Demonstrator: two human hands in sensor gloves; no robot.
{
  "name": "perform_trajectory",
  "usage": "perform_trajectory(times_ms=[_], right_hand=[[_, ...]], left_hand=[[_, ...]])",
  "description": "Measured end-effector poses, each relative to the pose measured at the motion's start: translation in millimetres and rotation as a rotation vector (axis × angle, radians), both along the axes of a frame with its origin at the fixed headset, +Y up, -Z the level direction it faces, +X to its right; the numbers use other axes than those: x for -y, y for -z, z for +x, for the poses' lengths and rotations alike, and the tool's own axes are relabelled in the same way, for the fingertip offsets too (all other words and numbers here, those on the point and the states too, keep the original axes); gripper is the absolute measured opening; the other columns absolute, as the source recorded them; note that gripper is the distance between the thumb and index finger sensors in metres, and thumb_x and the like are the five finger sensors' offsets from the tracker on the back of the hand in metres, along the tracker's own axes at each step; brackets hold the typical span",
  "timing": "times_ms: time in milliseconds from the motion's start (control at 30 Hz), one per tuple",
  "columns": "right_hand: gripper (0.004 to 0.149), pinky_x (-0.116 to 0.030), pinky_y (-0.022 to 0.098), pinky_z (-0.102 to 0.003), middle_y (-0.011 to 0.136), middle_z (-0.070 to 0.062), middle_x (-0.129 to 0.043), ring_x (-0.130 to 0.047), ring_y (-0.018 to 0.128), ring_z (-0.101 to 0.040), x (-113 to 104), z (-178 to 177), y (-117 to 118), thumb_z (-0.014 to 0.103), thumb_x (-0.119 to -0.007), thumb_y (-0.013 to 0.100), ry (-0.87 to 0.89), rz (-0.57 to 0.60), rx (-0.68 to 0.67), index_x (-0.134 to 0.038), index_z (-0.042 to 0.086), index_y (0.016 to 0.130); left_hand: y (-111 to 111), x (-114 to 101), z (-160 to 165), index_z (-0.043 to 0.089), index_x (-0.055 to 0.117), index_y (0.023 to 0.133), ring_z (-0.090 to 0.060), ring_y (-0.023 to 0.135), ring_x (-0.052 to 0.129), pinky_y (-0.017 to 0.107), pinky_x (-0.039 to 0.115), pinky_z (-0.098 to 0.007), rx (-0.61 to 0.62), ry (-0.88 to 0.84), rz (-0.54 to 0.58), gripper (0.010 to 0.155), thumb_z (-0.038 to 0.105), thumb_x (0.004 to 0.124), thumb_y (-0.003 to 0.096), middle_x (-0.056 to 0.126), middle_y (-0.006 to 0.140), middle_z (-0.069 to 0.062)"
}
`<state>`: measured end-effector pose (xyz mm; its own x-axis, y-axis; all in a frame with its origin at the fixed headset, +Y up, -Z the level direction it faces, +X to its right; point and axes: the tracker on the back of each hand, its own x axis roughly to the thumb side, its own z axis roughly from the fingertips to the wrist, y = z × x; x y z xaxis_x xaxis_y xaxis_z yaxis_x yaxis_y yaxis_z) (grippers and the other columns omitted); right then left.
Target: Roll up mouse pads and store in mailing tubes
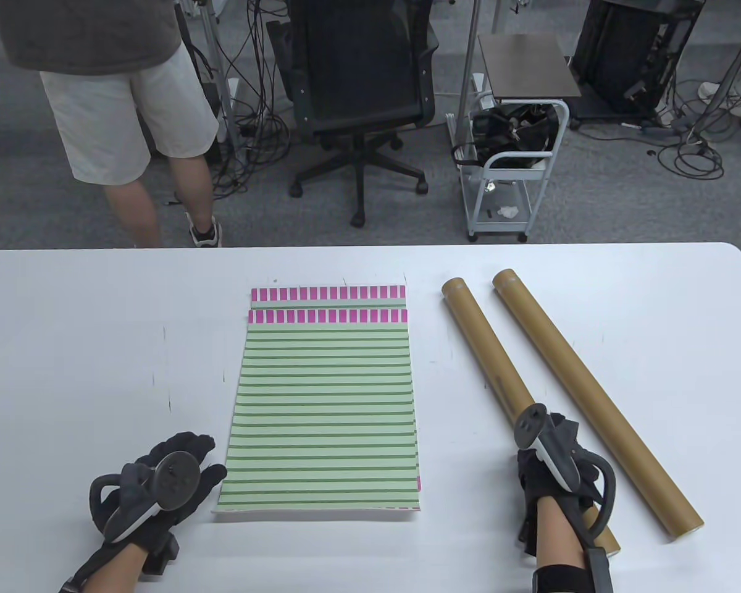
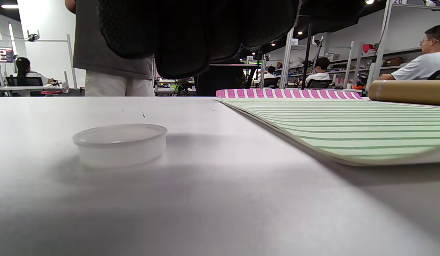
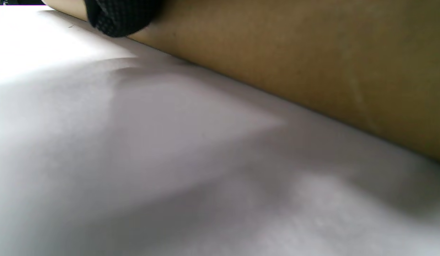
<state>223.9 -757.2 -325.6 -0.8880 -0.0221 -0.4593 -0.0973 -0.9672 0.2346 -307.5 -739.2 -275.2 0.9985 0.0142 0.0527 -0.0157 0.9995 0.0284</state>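
White and matte, the surface (image 1: pixel 99 321) is backed by grey carpet, a black office chair (image 1: pixel 358 92), a white trolley (image 1: pixel 512 167) and a standing person in pale shorts (image 1: pixel 129 117). Two mouse pads (image 1: pixel 327 407) are stacked at the middle, green-striped with a band of magenta blocks along the far edge; the lower pad's far edge is seen just beyond the upper one's. To their right, two brown cardboard mailing tubes (image 1: pixel 593 401) are laid side by side, angled, apart from each other. The near end of the left tube (image 1: pixel 481 346) is covered by the right hand (image 1: pixel 556 469), which is rested on it; whether it is gripped cannot be told. The left hand (image 1: pixel 160 488) is laid on the surface just beside the pads' near left corner, its fingers loosely extended and nothing held. A small translucent cap (image 2: pixel 120 144) is seen in the left wrist view, left of the pads.
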Motion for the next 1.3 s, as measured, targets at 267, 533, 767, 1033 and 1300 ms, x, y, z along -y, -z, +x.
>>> perform_trajectory(times_ms=[267,533,767,1033,1300], right_hand=[[0.089,-0.057,0.067,-0.065,0.109,-0.023,-0.055,-0.066,0.09,-0.049,-11.2,-7.9,8.3,0.05,-0.066,0.047,-0.111,-0.112,-0.074,-0.024,0.003,0.11],[0.088,-0.056,0.068,-0.064,0.11,-0.023,-0.052,-0.064,0.092,-0.049,-37.6,-78.3,-8.4,0.052,-0.063,0.047,-0.146,0.039,-0.39,-0.024,0.004,0.111],[0.073,-0.068,0.064,-0.054,0.099,-0.011,-0.074,-0.081,0.079,-0.037,-18.7,-185.2,-58.7,0.053,-0.062,0.046,0.103,0.082,-0.859,-0.054,0.012,0.105],[0.057,-0.076,0.056,-0.05,0.086,-0.006,-0.081,-0.085,0.068,-0.035,-2.1,-198.5,-55.3,0.052,-0.076,0.04,0.149,-0.078,-0.974,-0.075,0.021,0.089],[0.042,-0.077,0.054,-0.046,0.077,0.0,-0.083,-0.086,0.064,-0.029,3.0,-189.8,-58.2,0.045,-0.079,0.041,0.136,-0.021,-0.988,-0.079,0.024,0.078]], left_hand=[[-5.8,1.2,26.5,0.036,0.066,0.096,-0.02,0.087,0.087,0.058,0.081,-0.029,0.09,0.051,-0.018,0.069,0.068,0.059,0.0357,0.075,0.102,0.004],[-8.3,2.2,43.6,0.038,0.065,0.096,-0.018,0.091,0.084,0.068,0.077,-0.032,0.188,0.054,-0.027,0.067,0.068,0.06,0.0357,0.073,0.104,0.007],[-11.6,13.0,61.1,0.041,0.079,0.084,-0.01,0.052,0.094,0.034,0.082,-0.018,0.376,0.043,-0.218,0.053,0.061,0.067,0.0365,0.092,0.074,0.01],[-14.0,23.1,70.9,0.039,0.08,0.083,-0.01,0.054,0.099,0.04,0.086,-0.019,0.423,0.067,-0.321,0.059,0.063,0.075,0.0305,0.092,0.075,0.008],[-12.4,28.2,77.5,0.042,0.081,0.077,-0.007,0.046,0.099,0.035,0.087,-0.017,0.375,0.103,-0.262,0.056,0.066,0.079,0.026,0.092,0.066,0.011]])
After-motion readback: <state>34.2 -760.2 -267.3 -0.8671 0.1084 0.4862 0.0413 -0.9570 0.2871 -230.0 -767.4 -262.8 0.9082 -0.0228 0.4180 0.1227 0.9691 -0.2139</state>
